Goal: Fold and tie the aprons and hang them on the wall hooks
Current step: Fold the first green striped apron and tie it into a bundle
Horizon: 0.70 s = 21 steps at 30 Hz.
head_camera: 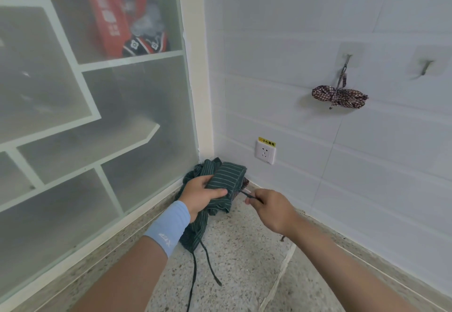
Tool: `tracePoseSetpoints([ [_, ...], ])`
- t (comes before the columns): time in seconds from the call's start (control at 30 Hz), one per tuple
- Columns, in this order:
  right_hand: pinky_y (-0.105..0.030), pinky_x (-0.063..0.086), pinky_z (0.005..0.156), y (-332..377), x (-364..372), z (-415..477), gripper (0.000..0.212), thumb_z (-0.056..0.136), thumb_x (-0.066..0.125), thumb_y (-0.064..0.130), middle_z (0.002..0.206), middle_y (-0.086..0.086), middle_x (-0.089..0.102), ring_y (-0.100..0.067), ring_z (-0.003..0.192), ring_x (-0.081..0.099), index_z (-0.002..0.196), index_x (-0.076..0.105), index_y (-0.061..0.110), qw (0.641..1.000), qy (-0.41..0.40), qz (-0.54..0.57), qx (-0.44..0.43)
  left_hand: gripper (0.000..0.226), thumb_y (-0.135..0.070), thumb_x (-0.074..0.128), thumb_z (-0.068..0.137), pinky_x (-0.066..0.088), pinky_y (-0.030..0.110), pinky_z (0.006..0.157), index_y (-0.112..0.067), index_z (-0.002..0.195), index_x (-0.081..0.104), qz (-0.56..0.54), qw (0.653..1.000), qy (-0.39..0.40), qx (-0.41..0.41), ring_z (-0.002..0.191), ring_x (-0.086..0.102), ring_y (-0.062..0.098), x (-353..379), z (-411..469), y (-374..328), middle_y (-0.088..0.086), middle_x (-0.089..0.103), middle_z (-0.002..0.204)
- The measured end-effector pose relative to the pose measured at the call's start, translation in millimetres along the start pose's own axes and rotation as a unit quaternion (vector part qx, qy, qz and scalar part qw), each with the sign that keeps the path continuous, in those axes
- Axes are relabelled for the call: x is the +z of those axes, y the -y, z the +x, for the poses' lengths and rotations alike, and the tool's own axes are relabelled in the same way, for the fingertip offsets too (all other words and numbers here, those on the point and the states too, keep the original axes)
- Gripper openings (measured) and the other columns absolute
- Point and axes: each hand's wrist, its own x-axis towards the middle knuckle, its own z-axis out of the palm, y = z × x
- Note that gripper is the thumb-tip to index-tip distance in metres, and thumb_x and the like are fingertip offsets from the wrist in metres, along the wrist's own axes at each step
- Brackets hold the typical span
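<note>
Left hand [200,195] grips striped apron [227,174], right hand [274,210] pinches its string [252,197], over speckled surface [239,250] by tiled wall [318,30].

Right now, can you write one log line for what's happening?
left hand: holds folded green apron | right hand: pinches tie string | checked apron: hung on hook | second hook: bare

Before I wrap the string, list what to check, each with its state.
1. Left hand grips the folded green apron: ok.
2. Right hand pinches a string: ok.
3. Bundle tied: not ok, loose strings hang down.
4. Spare hook bare and ready: ok.
5. Checked apron hangs tied on the first hook: ok.
6. Fold tidy underneath: cannot tell.
</note>
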Motion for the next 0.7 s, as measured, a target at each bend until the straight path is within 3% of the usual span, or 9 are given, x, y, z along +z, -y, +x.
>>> tracePoseSetpoints([
  [0.1, -0.034, 0.051, 0.077, 4, -4, -9, 0.024, 0.102, 0.041, 0.022, 0.088, 0.004, 0.067, -0.021, 0.081, 0.062, 0.109, 0.064, 0.021, 0.987, 0.033, -0.139, -0.078, 0.03, -0.005, 0.08, 0.077, 0.057, 0.044, 0.09, -0.024, 0.099, 0.072, 0.017, 0.999, -0.03, -0.005, 0.09, 0.073, 0.02, 0, 1, 5, -0.001, 0.076, 0.098],
  [0.2, -0.033, 0.048, 0.069, 18, -2, -14, 0.025, 0.094, 0.042, 0.01, 0.099, -0.006, 0.068, -0.026, 0.085, 0.063, 0.111, 0.06, 0.015, 0.939, 0.046, -0.298, -0.167, 0.033, -0.015, 0.083, 0.074, 0.057, 0.036, 0.086, -0.025, 0.103, 0.069, 0.127, 0.991, -0.048, 0.013, 0.091, 0.07, 0.016, 8, 3, 10, -0.007, 0.073, 0.1],
  [0.3, -0.033, 0.037, 0.056, 32, -8, -8, 0.019, 0.085, 0.052, 0.005, 0.088, -0.004, 0.062, -0.025, 0.075, 0.058, 0.097, 0.062, 0.014, 0.876, 0.02, -0.389, -0.283, 0.038, -0.022, 0.078, 0.077, 0.045, 0.019, 0.071, -0.026, 0.112, 0.065, 0.307, 0.945, -0.072, 0.083, 0.091, 0.063, 0.011, 14, 2, 9, -0.008, 0.066, 0.105],
  [0.4, -0.027, 0.023, 0.046, 38, -17, 6, 0.017, 0.068, 0.07, 0.006, 0.072, 0.002, 0.057, -0.02, 0.058, 0.056, 0.077, 0.068, 0.02, 0.832, -0.037, -0.42, -0.361, 0.032, -0.017, 0.074, 0.079, 0.047, 0.027, 0.081, -0.021, 0.111, 0.07, 0.406, 0.902, -0.043, 0.14, 0.096, 0.06, 0.019, 17, 1, 6, -0.001, 0.053, 0.11],
  [0.47, -0.025, 0.025, 0.046, 41, -20, 19, 0.019, 0.068, 0.076, 0.006, 0.074, 0.002, 0.058, -0.021, 0.061, 0.058, 0.078, 0.072, 0.022, 0.844, -0.039, -0.388, -0.368, 0.031, -0.019, 0.075, 0.08, 0.048, 0.033, 0.085, -0.017, 0.11, 0.068, 0.454, 0.879, 0.002, 0.147, 0.098, 0.057, 0.02, 22, -4, 3, -0.002, 0.05, 0.106],
  [0.53, -0.027, 0.034, 0.05, 43, -22, 30, 0.006, 0.081, 0.077, 0.021, 0.081, 0.003, 0.063, -0.021, 0.073, 0.062, 0.086, 0.076, 0.024, 0.885, -0.042, -0.316, -0.339, 0.03, -0.023, 0.072, 0.083, 0.048, 0.035, 0.086, -0.018, 0.112, 0.064, 0.486, 0.86, 0.027, 0.153, 0.099, 0.056, 0.02, 27, -9, 5, -0.002, 0.052, 0.107],
  [0.6, -0.03, 0.045, 0.063, 44, -24, 36, 0.013, 0.087, 0.072, 0.035, 0.091, 0.006, 0.068, -0.017, 0.086, 0.062, 0.092, 0.078, 0.025, 0.929, -0.04, -0.245, -0.274, 0.032, -0.022, 0.065, 0.09, 0.047, 0.035, 0.09, -0.019, 0.12, 0.055, 0.506, 0.846, 0.045, 0.159, 0.102, 0.054, 0.019, 28, -15, 11, -0.002, 0.049, 0.114],
  [0.7, -0.029, 0.047, 0.073, 45, -18, 35, 0.013, 0.087, 0.073, 0.036, 0.098, 0.009, 0.07, -0.013, 0.093, 0.06, 0.092, 0.078, 0.026, 0.963, -0.046, -0.166, -0.209, 0.018, -0.012, 0.058, 0.092, 0.044, 0.029, 0.088, -0.026, 0.099, 0.051, 0.396, 0.906, 0.076, 0.132, 0.096, 0.051, 0.014, 26, -22, 20, -0.004, 0.044, 0.107],
])
